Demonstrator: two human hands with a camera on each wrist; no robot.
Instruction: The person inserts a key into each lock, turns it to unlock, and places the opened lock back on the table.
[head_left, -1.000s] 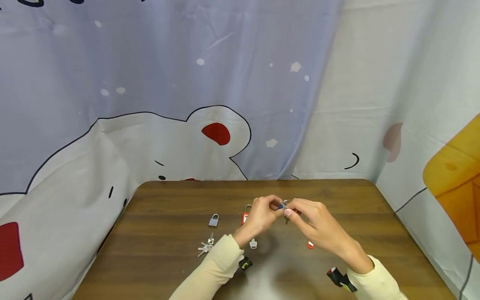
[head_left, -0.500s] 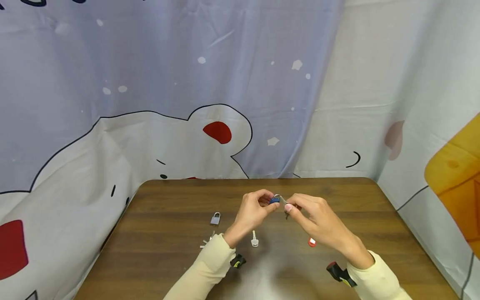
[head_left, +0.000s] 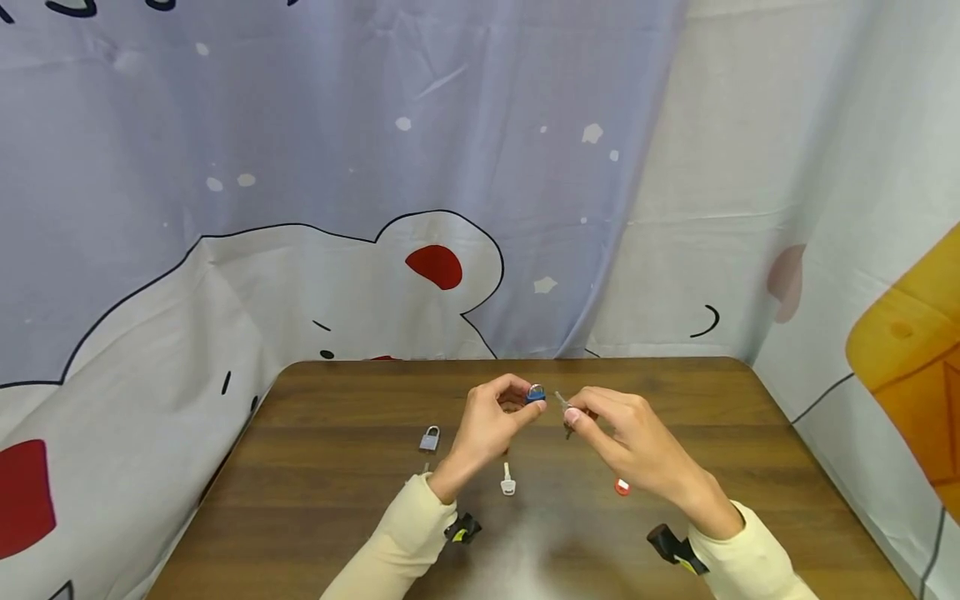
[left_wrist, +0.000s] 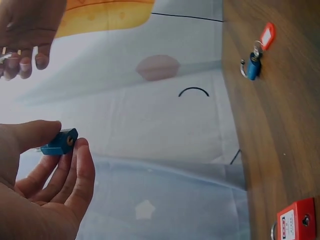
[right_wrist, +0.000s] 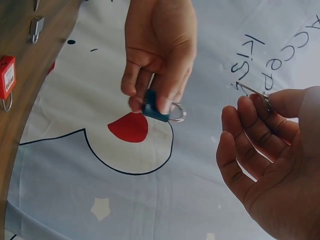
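Fingers and thumb of the left hand (head_left: pixel 483 423) pinch a small blue padlock (left_wrist: pixel 60 143), thumb against one side and fingers against the other, parted only by the lock's own thickness; thumb and index finger of the right hand (head_left: pixel 639 435) are likewise clamped on a thin key (right_wrist: pixel 252 90), its tip poking out free, while that hand's other fingers curl loosely with spaces between them; whether more keys hang from that grip is too small to tell. A second ago the two hands met over the lock; now the left has drawn off toward its own side and a gap stands between lock and key; I judge from this that the two are parted, the keyhole showing with nothing in it, though whether the lock has been released I cannot tell. Lock and key are both held up above the table (head_left: pixel 720 417); lying on it are a grey padlock (head_left: pixel 430 439), a pale-headed key (head_left: pixel 507 484) between the forearms, a red padlock (left_wrist: pixel 298 220) that the left wrist view shows better, and a second blue padlock (left_wrist: pixel 254 66) with a red tag (left_wrist: pixel 268 36) beside it.
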